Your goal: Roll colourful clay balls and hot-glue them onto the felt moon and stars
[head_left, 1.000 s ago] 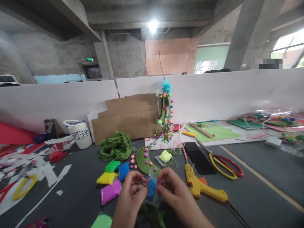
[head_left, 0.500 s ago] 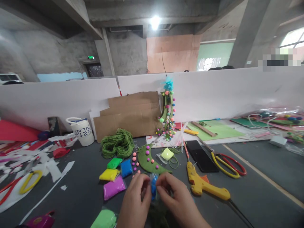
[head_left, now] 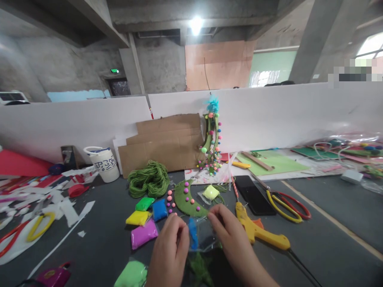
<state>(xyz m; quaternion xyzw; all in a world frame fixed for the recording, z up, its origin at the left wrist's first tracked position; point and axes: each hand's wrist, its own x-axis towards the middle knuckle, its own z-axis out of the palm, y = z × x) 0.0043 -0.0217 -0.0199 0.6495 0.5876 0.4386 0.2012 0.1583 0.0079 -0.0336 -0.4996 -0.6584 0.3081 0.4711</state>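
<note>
A clear plastic bag [head_left: 207,231] is stretched between my two hands, with a strip of blue clay [head_left: 193,234] inside near its left side. My left hand [head_left: 171,245] pinches the bag's left edge. On the right, my right hand [head_left: 229,229] has its fingertips closed at the upper right edge of the bag. Below the bag lies a dark green star shape [head_left: 200,268], partly in shadow. Just beyond, a green felt crescent [head_left: 188,202] carries several pink and purple balls, with more small balls [head_left: 169,198] beside it.
Packets of clay, among them a purple packet [head_left: 144,234], lie left of my hands. On the right are a yellow glue gun [head_left: 263,235], a black phone [head_left: 254,195] and scissors [head_left: 287,205]. Green yarn [head_left: 149,179] and a decorated hanging ornament [head_left: 212,135] stand farther back.
My hands have moved apart, the right one shifting to the right and slightly up. The plastic bag is now spread out between them, and the green star below shows more.
</note>
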